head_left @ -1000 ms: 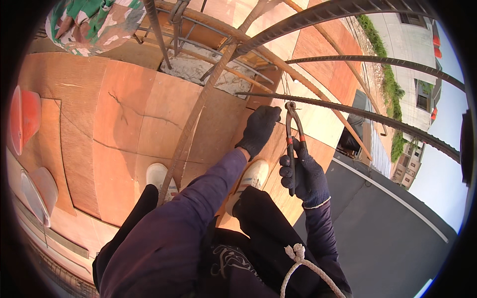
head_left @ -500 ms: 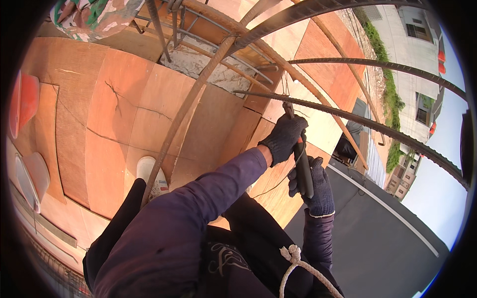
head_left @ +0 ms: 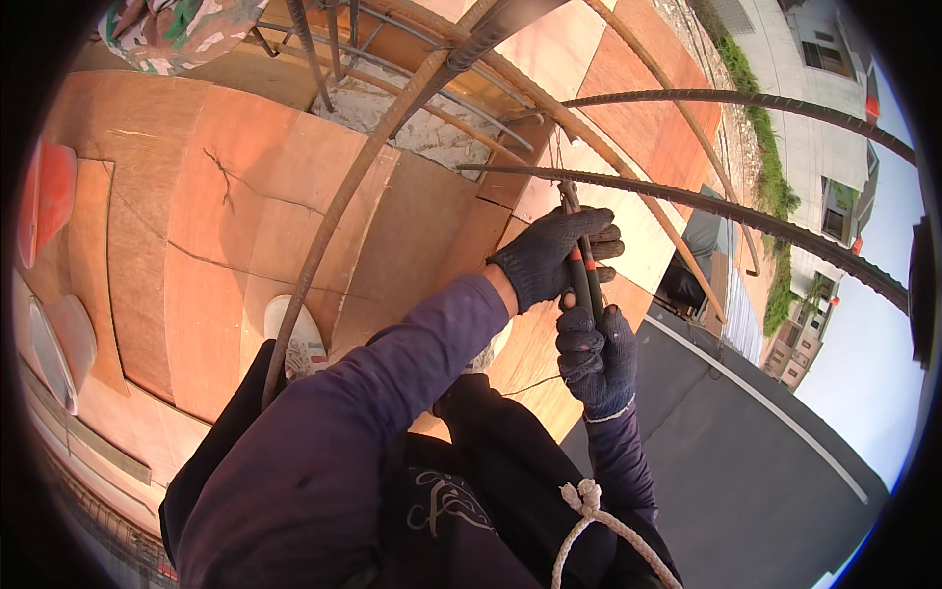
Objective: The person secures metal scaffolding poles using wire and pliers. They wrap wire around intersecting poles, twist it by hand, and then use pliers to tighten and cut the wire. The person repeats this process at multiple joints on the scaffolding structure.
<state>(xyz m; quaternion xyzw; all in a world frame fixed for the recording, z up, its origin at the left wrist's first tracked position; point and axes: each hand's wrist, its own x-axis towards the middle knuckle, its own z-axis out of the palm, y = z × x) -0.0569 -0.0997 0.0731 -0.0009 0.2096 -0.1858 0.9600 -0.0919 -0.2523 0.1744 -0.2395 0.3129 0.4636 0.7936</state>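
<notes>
Since a second ago, the left hand [head_left: 548,257] has moved from beside the pincers [head_left: 580,280] onto them, and their spread handles have come together. Their head is just beside the ribbed bar [head_left: 736,212]. Below that bar, the right hand [head_left: 596,363] has its grip clamped around the handles; whether the left hand's grip clamps too, I cannot tell.

The right hand [head_left: 595,365] hides the handle ends of the pincers [head_left: 581,285]
</notes>
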